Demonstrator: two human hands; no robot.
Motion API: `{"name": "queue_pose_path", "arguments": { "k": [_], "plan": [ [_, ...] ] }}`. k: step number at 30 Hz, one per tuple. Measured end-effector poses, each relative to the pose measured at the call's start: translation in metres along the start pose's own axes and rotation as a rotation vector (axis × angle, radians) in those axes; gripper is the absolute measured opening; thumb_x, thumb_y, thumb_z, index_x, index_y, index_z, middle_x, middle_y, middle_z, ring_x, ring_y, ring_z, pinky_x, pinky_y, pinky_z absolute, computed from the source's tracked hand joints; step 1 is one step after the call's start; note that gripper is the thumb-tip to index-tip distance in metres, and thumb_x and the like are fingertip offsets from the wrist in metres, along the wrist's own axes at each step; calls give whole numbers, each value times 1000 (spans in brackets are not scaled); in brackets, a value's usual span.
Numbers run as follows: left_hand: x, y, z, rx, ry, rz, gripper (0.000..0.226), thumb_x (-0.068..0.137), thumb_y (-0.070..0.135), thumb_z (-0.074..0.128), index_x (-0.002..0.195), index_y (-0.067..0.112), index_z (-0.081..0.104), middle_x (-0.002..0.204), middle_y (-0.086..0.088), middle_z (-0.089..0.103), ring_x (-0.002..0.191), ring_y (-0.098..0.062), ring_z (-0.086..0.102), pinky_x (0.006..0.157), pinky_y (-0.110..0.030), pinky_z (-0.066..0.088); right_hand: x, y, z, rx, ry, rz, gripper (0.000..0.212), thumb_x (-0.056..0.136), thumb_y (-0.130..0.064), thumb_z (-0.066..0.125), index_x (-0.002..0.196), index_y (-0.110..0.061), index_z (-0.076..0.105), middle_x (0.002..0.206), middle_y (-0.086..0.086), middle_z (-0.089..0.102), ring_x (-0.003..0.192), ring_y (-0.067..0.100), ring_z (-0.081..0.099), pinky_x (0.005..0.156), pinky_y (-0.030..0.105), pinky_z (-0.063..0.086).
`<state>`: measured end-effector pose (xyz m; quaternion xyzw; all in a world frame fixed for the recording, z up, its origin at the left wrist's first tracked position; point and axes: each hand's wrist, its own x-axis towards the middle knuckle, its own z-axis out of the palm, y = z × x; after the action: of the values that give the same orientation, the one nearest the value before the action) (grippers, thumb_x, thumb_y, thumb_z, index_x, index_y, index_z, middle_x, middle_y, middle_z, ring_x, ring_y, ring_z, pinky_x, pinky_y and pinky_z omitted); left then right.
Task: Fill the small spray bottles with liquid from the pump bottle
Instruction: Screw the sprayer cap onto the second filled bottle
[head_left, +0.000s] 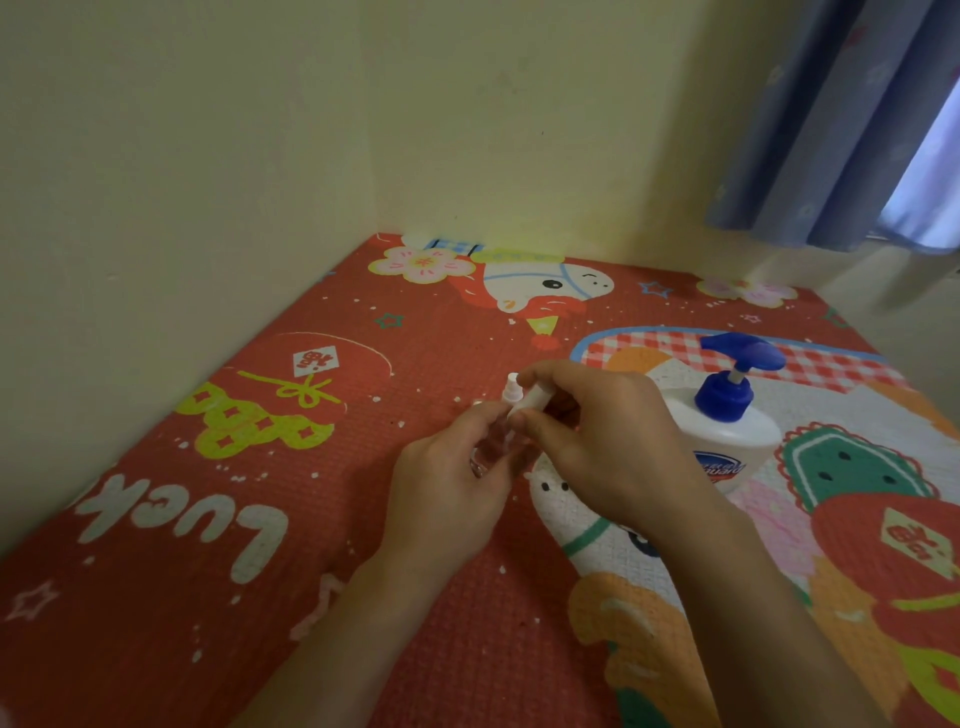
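Note:
My left hand (452, 483) grips a small clear spray bottle (496, 436) upright over the mat; its white spray head (511, 389) sticks out on top. My right hand (597, 436) pinches a white cap (530, 402) between thumb and fingers, right beside the spray head. The two hands touch at the bottle, and most of its body is hidden by fingers. A white pump bottle (727, 431) with a blue pump head (740, 358) stands just right of my right hand.
A red patterned foam mat (260, 467) covers the floor. Cream walls (208, 156) meet in a corner at the mat's far end. A blue curtain (857, 130) hangs at the upper right.

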<state>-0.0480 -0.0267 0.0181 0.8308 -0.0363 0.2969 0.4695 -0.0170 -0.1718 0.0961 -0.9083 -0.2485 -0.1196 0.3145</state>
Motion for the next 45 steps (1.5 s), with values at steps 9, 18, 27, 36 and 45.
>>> {"name": "queue_pose_path", "arguments": {
  "k": [9, 18, 27, 36, 45],
  "plan": [
    [1, -2, 5, 3, 32, -19, 37, 86, 31, 78, 116, 40, 59, 87, 21, 72, 75, 0, 70, 64, -26, 55, -1, -3, 6, -9, 54, 5, 37, 92, -27, 70, 129, -22, 65, 104, -5, 75, 94, 13, 69, 84, 38, 58],
    [5, -3, 6, -96, 71, -64, 33, 85, 33, 74, 117, 38, 65, 91, 13, 77, 77, 0, 72, 67, -34, 59, -3, -5, 10, 103, 89, 46, 19, 94, -34, 66, 113, -29, 64, 88, -14, 72, 81, 4, 67, 75, 36, 57],
    [9, -3, -1, -167, -80, -105, 40, 73, 56, 75, 110, 54, 61, 98, 47, 63, 96, 16, 65, 77, -10, 53, 1, 3, 10, -9, 194, 83, 17, 97, -36, 59, 96, -20, 63, 81, -6, 69, 76, 16, 66, 69, 46, 57],
    [16, -26, -8, 21, 102, -245, 9, 97, 29, 59, 90, 30, 63, 75, 16, 66, 72, 6, 62, 62, -20, 48, 2, 13, 35, -190, 152, 238, 23, 104, -31, 42, 91, -15, 54, 81, 2, 63, 73, 24, 61, 68, 44, 53],
    [16, -37, 9, 236, -42, -311, 21, 93, 45, 63, 99, 25, 61, 87, 16, 62, 84, -10, 61, 73, -31, 46, 0, 26, 62, -201, 180, 267, 12, 102, -22, 47, 102, -15, 56, 94, 4, 66, 81, 25, 65, 65, 35, 46]
  ]
}}
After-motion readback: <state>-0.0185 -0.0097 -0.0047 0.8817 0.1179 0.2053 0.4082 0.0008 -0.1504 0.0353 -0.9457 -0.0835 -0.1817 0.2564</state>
